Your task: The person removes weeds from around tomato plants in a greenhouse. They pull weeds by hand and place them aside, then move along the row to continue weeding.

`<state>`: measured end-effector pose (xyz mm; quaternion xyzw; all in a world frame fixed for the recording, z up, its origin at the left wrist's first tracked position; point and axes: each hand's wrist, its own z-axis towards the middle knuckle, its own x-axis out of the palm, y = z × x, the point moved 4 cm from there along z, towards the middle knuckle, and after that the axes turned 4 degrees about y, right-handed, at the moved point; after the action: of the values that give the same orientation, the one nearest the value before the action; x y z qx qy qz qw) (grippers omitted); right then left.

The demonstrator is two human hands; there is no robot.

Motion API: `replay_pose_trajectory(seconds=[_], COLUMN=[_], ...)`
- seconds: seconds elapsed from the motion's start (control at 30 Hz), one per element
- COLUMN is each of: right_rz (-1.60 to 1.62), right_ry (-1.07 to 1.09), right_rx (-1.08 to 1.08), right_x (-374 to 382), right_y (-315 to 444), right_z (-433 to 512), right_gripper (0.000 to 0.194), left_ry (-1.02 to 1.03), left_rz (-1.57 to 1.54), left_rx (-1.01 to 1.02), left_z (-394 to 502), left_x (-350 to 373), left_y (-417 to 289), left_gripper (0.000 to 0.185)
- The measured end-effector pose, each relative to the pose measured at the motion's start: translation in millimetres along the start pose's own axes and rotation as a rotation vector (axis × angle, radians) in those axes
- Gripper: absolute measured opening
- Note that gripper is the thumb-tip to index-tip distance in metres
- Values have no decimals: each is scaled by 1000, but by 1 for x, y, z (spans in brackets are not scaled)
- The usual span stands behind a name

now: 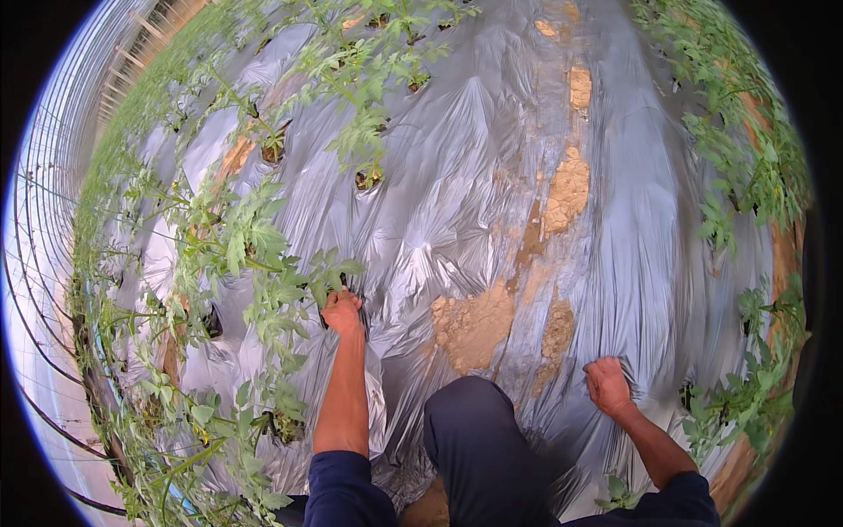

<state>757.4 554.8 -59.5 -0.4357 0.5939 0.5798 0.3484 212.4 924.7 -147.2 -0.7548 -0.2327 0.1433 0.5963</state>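
Silver plastic mulch film [421,217] covers the ground before me, creased and shiny. My left hand [342,311] reaches to a planting hole in it, beside the leaves of a young tomato plant [263,244]. Its fingertips are partly hidden at the dark edge of the hole, so what they pinch is unclear. On the right, my right hand [607,383] is closed on a gathered fold of the film, and long creases run up from it. My bent knee [471,421] in dark trousers stands between the two hands.
Dry soil clods [474,326] lie on the film in the middle, with another soil patch [568,191] farther up. More tomato plants [744,158] line the right side. At far left are black hoses [46,359] and the greenhouse's clear sheeting [49,151].
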Motion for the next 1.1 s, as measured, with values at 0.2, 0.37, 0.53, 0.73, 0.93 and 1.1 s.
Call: replay_pose_trajectory(seconds=[0.2,0.37,0.53,0.73,0.93,1.1], right_rz=[-29,-38,-22,1,21,-18], right_ry=[5,13,2,49,83,150], right_rx=[-2,-6,-8,14,12,-23], right_x=[1,1,0,4,2,-5], right_y=[0,0,1,0,4,16], right_z=[0,0,0,3,9,6], right_gripper=[15,15,16,15,17,23], left_ry=[34,64,198,952,1033,749], left_rz=[40,400,813,984,1179,1523], left_rx=[67,324,803,672,524,279], left_z=[-18,-41,-83,-173,-213,-227], left_x=[-1,-4,19,33,-8,-68], left_y=[-19,-31,-69,-85,-85,-79], left_gripper=[25,36,24,16,21,41])
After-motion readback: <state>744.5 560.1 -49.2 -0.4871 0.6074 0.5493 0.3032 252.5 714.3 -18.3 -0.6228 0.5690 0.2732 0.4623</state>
